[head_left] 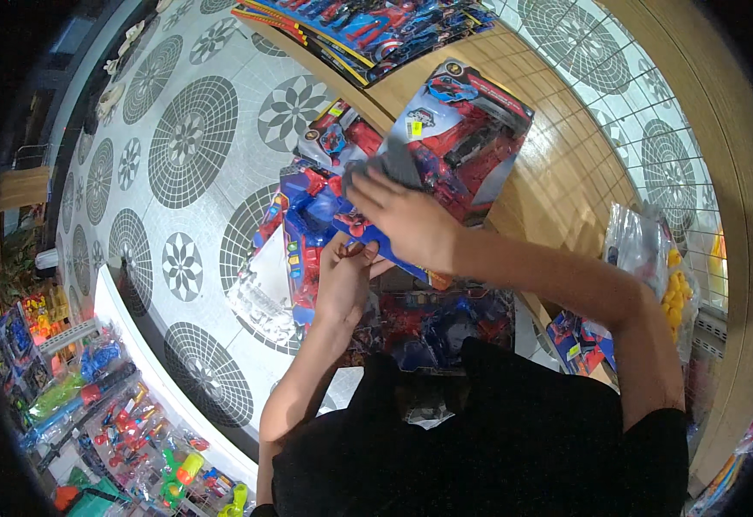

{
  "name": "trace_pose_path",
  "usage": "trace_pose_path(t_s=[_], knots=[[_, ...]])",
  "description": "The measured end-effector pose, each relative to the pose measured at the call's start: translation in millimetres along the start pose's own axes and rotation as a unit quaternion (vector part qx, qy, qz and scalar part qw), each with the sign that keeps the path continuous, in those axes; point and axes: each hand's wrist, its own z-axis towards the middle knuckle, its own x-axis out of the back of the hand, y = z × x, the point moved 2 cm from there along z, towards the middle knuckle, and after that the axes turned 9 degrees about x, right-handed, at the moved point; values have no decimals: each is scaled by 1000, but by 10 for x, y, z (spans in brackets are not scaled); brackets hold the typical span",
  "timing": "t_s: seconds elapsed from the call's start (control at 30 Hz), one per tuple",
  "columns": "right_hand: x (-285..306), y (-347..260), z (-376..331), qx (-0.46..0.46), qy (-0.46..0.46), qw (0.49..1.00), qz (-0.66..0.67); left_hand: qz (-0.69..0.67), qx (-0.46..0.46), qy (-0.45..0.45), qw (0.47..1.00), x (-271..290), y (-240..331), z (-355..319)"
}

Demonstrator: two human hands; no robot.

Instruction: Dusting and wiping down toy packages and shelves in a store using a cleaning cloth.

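Observation:
My left hand (343, 280) pinches the lower edge of a blue and red toy package (312, 215), which has moulded plastic on its front. My right hand (406, 220) lies across the same package, its fingers closed on a dark grey cloth (393, 165) that is smeared by motion. Part of the package is hidden under the right hand and wrist. Just beyond it leans a large red and blue boxed toy (480, 129) with a yellow sticker. Another red toy box (355, 133) shows behind the cloth. Close to my body lies a dark printed box (445, 323).
A stack of flat printed packages (376, 34) rests on the wooden shelf (557, 146) at the back. Wire mesh (652, 112) runs along the right, near a clear bag of yellow pieces (676, 293). At lower left, a white panel (156, 362) borders many hanging toys.

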Motion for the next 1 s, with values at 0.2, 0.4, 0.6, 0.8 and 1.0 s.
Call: trace_pose_path(t_s=[0.2, 0.4, 0.6, 0.8, 1.0], knots=[[23, 125, -906, 129, -54, 979, 150, -8, 10, 14, 1000, 66, 46, -53], [-18, -84, -369, 6, 29, 992, 122, -49, 4, -11, 999, 147, -198, 19], [-172, -182, -779, 73, 87, 975, 192, -66, 46, 26, 996, 181, -118, -77], [33, 208, -1136, 24, 72, 983, 166, -24, 43, 43, 998, 386, -155, -40], [-14, 703, -1319, 35, 166, 966, 195, -24, 46, 40, 998, 275, -100, -71]])
